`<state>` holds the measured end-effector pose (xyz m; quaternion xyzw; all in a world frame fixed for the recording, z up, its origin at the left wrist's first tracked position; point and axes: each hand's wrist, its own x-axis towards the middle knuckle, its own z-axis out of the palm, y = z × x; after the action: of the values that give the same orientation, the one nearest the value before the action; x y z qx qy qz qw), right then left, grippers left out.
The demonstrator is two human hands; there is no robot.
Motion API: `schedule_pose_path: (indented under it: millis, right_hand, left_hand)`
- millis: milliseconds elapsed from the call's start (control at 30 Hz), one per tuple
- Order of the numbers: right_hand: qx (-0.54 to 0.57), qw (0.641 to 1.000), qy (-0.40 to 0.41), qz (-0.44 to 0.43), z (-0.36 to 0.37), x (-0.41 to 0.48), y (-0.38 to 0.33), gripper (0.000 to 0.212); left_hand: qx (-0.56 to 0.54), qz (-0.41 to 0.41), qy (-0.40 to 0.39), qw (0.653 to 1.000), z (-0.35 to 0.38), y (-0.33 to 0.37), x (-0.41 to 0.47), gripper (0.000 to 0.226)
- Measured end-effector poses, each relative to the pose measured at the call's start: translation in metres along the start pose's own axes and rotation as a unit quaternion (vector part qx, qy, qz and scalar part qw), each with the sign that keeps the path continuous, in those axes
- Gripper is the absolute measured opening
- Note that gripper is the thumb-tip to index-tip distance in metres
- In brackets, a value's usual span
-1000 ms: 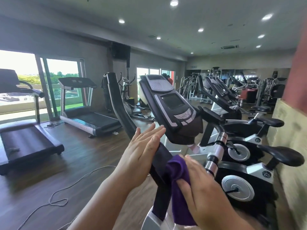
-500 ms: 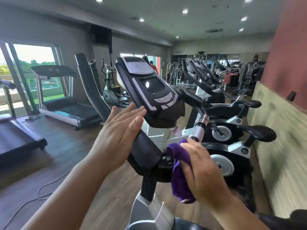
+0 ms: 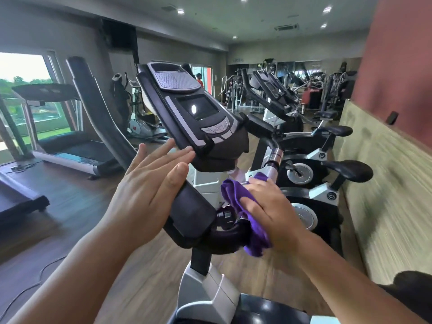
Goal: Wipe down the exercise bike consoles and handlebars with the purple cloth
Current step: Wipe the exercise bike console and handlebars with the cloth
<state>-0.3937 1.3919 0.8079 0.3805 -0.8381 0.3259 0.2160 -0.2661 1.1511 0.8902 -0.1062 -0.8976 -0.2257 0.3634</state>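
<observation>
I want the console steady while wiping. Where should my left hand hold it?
Likely the console by its lower left edge, coming from the left: it tilts back, that edge is bare, and the open left hand is beside it.

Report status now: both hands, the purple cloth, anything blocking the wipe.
Left hand open, flat against the grip pad. Right hand holds the purple cloth on the handlebar, below the console. No obstruction seen.
</observation>
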Motion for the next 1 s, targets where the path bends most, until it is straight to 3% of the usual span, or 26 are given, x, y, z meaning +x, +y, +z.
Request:
schedule_pose_path:
  millis: [100,167,233,333,500,600,700,800,900,1000]
  right_hand:
    - [0.064,0.995,0.020,0.072,0.000,0.013,0.016,0.041]
    - [0.093,0.992,0.058,0.071,0.008,0.000,0.003,0.038]
    - [0.133,0.986,0.096,0.013,0.018,-0.023,-0.019,0.028]
    - [0.126,0.986,0.087,-0.071,0.022,-0.023,-0.011,0.029]
    - [0.164,0.971,0.171,0.038,0.019,0.007,0.015,0.032]
    - [0.224,0.954,0.197,0.013,0.037,-0.024,-0.011,0.022]
    - [0.143,0.984,0.093,-0.043,0.017,-0.013,0.002,0.028]
    - [0.026,0.999,-0.041,-0.024,-0.009,0.029,0.020,0.034]
    - [0.004,0.999,-0.046,-0.004,-0.007,0.031,0.006,0.040]
    - [0.051,0.996,-0.046,-0.065,0.001,0.000,-0.017,0.023]
  left_hand:
    - [0.000,0.003,0.003,1.000,0.000,0.000,-0.001,0.063]
    - [0.000,0.006,0.002,1.000,-0.001,0.000,-0.002,0.062]
    - [0.000,0.008,0.002,1.000,-0.001,0.000,-0.002,0.061]
    - [0.001,0.006,0.004,1.000,-0.001,0.002,-0.001,0.056]
    - [0.007,-0.006,0.001,1.000,-0.002,0.003,-0.002,0.061]
    - [0.008,-0.008,0.003,1.000,-0.002,0.003,-0.003,0.065]
    - [0.014,-0.007,-0.003,1.000,-0.001,0.004,-0.002,0.066]
    - [0.013,-0.006,-0.004,1.000,-0.001,0.004,-0.002,0.065]
    - [0.017,-0.004,-0.003,1.000,-0.002,0.003,-0.003,0.064]
    - [0.018,0.001,-0.001,1.000,-0.002,0.001,-0.002,0.063]
